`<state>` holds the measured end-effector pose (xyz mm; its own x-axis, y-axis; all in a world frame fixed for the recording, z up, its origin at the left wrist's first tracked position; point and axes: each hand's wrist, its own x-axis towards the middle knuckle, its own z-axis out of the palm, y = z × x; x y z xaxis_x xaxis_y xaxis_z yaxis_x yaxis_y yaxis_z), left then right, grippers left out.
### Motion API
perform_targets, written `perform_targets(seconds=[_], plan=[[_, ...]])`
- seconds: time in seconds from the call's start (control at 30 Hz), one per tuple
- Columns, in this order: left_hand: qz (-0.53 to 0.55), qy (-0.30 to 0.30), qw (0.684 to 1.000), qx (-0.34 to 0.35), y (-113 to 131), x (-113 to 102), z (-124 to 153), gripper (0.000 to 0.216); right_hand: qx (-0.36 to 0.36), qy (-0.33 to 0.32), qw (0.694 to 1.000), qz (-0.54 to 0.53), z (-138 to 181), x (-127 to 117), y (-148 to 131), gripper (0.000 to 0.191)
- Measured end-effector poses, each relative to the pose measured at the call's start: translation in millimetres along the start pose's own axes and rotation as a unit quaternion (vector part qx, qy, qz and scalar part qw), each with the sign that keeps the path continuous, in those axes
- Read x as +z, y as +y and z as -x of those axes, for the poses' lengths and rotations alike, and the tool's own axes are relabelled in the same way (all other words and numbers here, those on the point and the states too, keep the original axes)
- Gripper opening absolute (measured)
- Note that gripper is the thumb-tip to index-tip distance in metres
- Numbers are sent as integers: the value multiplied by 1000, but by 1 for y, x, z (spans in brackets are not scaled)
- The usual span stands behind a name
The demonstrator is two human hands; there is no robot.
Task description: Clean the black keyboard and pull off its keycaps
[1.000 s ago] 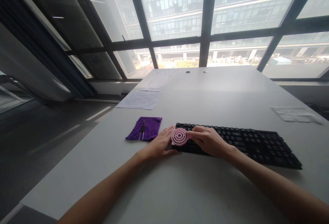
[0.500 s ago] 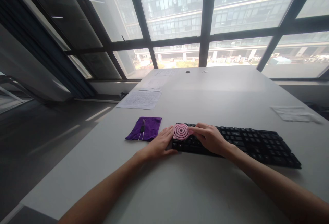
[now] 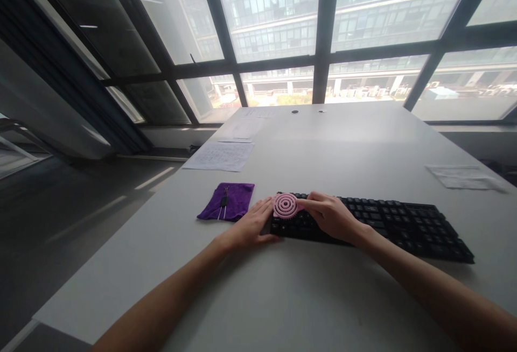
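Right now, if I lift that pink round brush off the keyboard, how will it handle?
The pink round brush looks small and open-ringed, so probably light. The right hand holds it by fingertips alone, suggesting it keeps its shape. Being round, it might roll if set on edge.

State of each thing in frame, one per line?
keyboard: flat on table
pink brush: resting on keyboard's left end
right hand: gripping pink brush's right edge
left hand: open, flat at keyboard's left end
purple cloth: spread flat, small tool on top
papers: flat, untouched
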<state>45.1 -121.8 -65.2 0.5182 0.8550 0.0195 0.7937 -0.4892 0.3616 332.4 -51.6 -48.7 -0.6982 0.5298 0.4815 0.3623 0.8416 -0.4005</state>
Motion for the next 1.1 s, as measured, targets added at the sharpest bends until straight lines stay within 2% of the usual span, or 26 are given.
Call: perform_targets(seconds=[0.13,0.37,0.63,0.9,1.1], plan=[[-1,2,1000,-5,0,0,0,104,20,17,1000,-15,1,0,4,34],[3,-3,1000,-11,-4,4,2,100,-49,-40,997,-37,1,-3,-3,34],[-4,-2,1000,-11,2,-1,0,103,21,9,1000,-10,1,0,7,35],[2,-7,1000,-10,2,-2,-1,101,-39,-39,997,-52,1,-1,2,37],[-6,3,1000,0,0,0,0,102,-3,-20,1000,-14,1,2,6,39]])
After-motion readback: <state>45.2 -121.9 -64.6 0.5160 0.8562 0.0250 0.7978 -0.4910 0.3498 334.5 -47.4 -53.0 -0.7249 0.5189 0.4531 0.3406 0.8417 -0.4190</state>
